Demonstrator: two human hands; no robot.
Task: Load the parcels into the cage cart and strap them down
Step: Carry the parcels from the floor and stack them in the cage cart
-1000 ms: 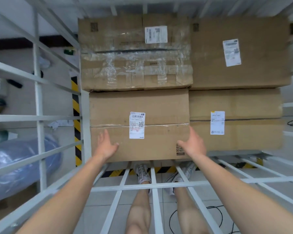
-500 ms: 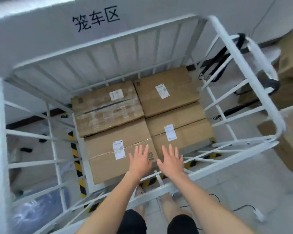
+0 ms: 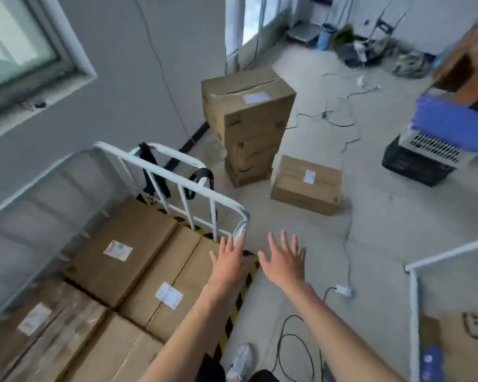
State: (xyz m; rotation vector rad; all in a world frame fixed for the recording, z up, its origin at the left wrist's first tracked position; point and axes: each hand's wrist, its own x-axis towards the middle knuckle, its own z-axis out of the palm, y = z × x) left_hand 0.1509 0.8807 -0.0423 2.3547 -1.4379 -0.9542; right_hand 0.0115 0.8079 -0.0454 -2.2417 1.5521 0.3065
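The parcels (image 3: 138,230) lie packed in the cage cart (image 3: 240,212). We've let go of the last one and turned away, our left hand (image 3: 229,264) and right hand (image 3: 283,261) spread wide and holding nothing, toward the stacked boxes (image 3: 249,119) on the floor. Loading goes on, we judge; the straps (image 3: 152,172) hang unused.

Single view, head-worn, wide-angle.
- Position: above the top rail of the cage cart (image 3: 204,194), at the person's head.
- Facing: forward and steeply down, rolled so that walls and window (image 3: 20,42) lean; edges bowed by the lens.
- Near range: forearms entering from 6 o'clock; left hand (image 3: 229,264) and right hand (image 3: 283,261) just below centre, fingers spread; shoe (image 3: 242,359) at the bottom edge.
- Cart at 8 o'clock, seen from above; tops of loaded parcels (image 3: 127,238) in plain sight.
- Middle range: stacked cartons (image 3: 246,119) at 12 o'clock, single carton (image 3: 307,186) at 1 o'clock.
- Far range: room corner at 1 to 2 o'clock, blurred.
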